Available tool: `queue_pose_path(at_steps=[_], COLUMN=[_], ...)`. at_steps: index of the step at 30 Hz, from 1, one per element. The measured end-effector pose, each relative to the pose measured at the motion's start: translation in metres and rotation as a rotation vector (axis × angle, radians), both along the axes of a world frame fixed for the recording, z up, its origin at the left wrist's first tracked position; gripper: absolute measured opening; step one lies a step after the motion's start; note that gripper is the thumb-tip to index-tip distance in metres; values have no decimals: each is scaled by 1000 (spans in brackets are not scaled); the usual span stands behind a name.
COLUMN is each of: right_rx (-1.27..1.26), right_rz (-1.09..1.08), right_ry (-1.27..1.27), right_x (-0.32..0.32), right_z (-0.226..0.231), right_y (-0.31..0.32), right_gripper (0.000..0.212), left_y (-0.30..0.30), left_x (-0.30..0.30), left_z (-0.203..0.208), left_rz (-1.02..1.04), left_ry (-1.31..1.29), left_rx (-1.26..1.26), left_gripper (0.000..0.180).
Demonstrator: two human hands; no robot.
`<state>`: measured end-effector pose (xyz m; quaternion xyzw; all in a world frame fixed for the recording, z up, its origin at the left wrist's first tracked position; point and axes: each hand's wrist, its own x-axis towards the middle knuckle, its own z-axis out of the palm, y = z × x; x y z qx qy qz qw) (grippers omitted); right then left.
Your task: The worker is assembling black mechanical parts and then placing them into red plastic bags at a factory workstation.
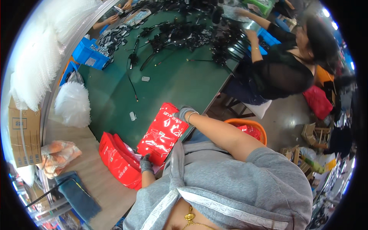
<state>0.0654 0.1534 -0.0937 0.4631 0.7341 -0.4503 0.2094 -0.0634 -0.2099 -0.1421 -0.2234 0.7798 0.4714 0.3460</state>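
The red bag [161,134] lies slantwise at the near edge of the green table [180,88]. The gloved right hand [184,114] grasps its far right corner; the gloved left hand [146,164] touches its near left edge, though I cannot tell whether those fingers are closed on it.

Close on the left, a stack of red bags [119,163] crowds the left hand, leaving little room on that side. A small silvery plate [132,116] lies near the bag's left side, and a second silvery plate [145,79] sits farther off, beside a thin black cable [132,82]. Beyond them, a heap of black parts [180,36] covers the far part of the table, with a blue bin [90,57] at far left.

A white plastic bundle [73,103] blocks the left edge; bubble wrap [38,53] rises above a cardboard box [25,134] farther left. To the right, an orange basket [263,133] holding red packages stands beyond the right forearm, and a co-worker [283,73] occupies the far right side of the table.
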Motion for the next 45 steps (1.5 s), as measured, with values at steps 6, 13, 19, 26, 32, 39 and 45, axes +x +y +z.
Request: queue_pose_path(at_steps=[6,13,19,26,32,39,45], right_rx=[-72,460,346,322,241,83,388], right_rz=[410,648,632,495,575,715,679], right_ry=[-55,139,34,79,39,-52,166], right_x=[-8,4,3,14,4,0,33], right_z=[-13,9,12,2,25,24,-4], right_y=[22,13,27,29,19,42,120], right_gripper=[61,33,47,74,83,85,64], left_y=[19,26,66,92,7,66,69], left_x=[-1,-5,3,26,-5,27,14], left_z=[5,-4,35,58,-13,60,18], left_rz=[51,-129,9,229,403,250,298], left_ry=[-43,165,147,267,-173,213,198], left_rx=[-199,-559,-410,85,368,316,103], left_gripper=[45,78,70,44,44,64,63])
